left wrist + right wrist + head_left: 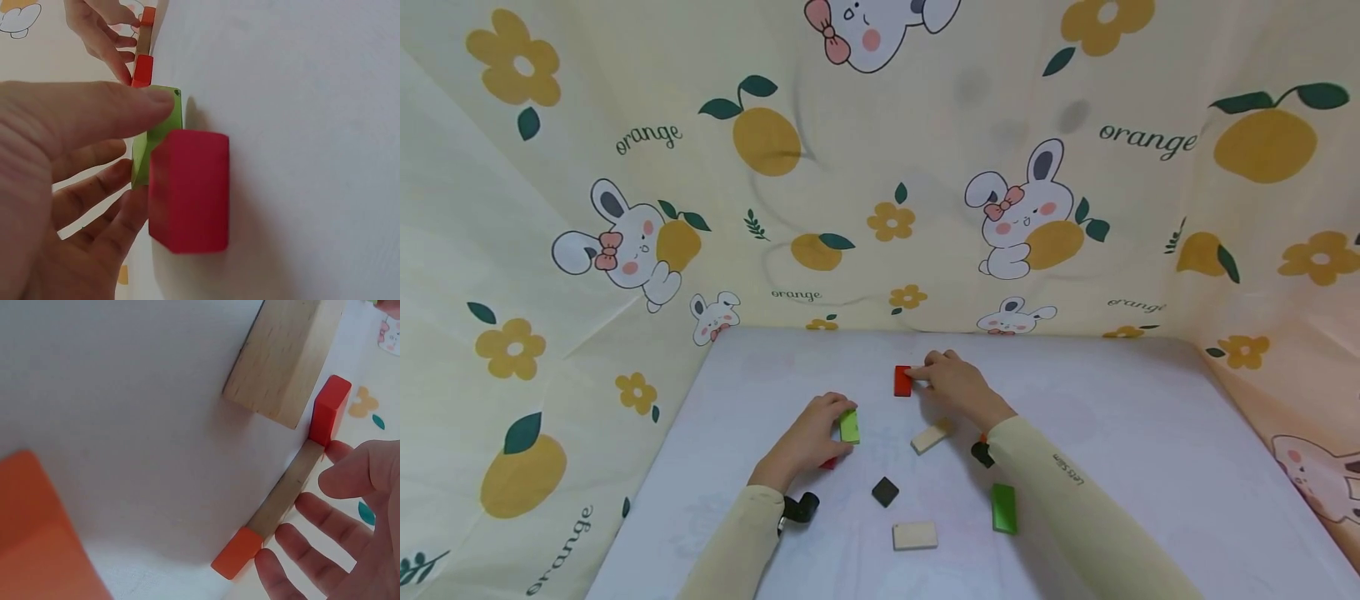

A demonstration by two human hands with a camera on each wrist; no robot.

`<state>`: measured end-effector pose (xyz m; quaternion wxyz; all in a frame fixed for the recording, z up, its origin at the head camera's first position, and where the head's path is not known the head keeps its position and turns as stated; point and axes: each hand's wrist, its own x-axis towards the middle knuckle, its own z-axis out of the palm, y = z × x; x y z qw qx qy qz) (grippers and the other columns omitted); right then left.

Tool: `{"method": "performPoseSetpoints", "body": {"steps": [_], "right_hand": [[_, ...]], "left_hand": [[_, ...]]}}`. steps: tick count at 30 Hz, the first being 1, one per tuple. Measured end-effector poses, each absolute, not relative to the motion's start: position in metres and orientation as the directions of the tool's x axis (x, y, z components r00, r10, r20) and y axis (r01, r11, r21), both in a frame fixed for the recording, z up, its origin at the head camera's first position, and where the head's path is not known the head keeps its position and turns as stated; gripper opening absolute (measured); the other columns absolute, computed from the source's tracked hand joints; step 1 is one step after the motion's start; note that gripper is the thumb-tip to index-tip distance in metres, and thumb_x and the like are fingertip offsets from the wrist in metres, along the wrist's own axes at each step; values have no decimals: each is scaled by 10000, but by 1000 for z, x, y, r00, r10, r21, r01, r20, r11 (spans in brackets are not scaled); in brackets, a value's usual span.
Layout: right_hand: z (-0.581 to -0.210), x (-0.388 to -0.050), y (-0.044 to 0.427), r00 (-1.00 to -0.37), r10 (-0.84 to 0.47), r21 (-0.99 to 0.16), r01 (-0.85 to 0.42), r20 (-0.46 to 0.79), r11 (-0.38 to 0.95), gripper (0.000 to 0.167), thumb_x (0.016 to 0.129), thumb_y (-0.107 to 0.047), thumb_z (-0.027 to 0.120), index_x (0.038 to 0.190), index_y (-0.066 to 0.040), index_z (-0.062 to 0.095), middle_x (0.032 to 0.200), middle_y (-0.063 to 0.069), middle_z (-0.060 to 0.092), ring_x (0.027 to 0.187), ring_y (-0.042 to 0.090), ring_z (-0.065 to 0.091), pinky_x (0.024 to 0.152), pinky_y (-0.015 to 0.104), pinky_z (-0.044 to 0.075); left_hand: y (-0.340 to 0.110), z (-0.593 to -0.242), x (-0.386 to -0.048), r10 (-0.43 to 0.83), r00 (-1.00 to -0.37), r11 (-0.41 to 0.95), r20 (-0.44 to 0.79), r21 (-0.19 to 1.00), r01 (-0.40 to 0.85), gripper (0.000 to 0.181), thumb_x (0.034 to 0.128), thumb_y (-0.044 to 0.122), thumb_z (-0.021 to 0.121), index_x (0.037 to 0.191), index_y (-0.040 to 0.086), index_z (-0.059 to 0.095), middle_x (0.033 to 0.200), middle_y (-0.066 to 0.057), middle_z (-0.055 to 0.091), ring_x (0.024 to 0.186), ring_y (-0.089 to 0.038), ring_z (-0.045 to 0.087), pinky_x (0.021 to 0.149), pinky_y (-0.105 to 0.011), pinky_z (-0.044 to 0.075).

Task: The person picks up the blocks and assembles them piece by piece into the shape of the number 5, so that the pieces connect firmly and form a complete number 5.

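The left hand (805, 437) pinches a light green block (849, 427); the right hand (962, 392), fingers spread, touches a red block (901, 382) near the table's (1135, 450) back edge.

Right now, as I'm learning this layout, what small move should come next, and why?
Probably bring the light green block toward the red block at the row's end: the left hand pinches the green one, while the right hand touches the wooden strip between that and the orange block.

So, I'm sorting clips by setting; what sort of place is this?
Probably an indoor tabletop booth: a pale tabletop, a printed backdrop of rabbits and oranges enclosing its far edge and sides, and small coloured blocks spread out.
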<state>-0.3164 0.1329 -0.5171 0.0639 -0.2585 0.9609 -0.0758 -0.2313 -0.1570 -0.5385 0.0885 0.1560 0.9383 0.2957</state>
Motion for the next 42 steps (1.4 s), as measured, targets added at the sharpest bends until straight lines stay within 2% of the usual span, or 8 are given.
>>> {"method": "performPoseSetpoints", "body": {"steps": [13,23,33,42], "right_hand": [[-512,-315,132,-869,-482,-178,-460,-112,870,446,1052,-179,722,1490,-257,694,1401,111,620,1247,330,531,1005,488,554],[-510,-315,133,-868,-482,-188,-457,-118,869,463,1039,-162,735,1490,-254,694,1401,114,618,1227,322,529,1004,483,551],[-512,-315,132,-870,-477,-183,-453,-121,872,488,1038,-186,748,1514,-258,670,1409,109,618,1231,320,532,1013,474,552],[-511,-314,129,-869,-479,-155,-460,-125,874,488,1031,-168,755,1500,-281,685,1375,100,632,1212,310,543,1000,470,561]], "left_hand": [[-149,-536,-237,352,-933,771,-78,589,242,584,913,102,875,1457,77,663,1483,-105,582,1360,-305,535,1147,-492,473],[-138,-528,-245,368,-927,762,-76,596,253,589,924,119,864,1476,95,659,1502,-85,570,1295,-270,563,1080,-455,533],[-121,-524,-260,436,-899,747,-43,575,334,581,917,138,875,1454,55,667,1476,-99,587,1242,-269,592,1071,-440,533],[-100,-522,-272,442,-893,743,-79,590,316,577,936,186,879,1467,97,673,1496,-63,578,1334,-260,535,1118,-421,503]]}}
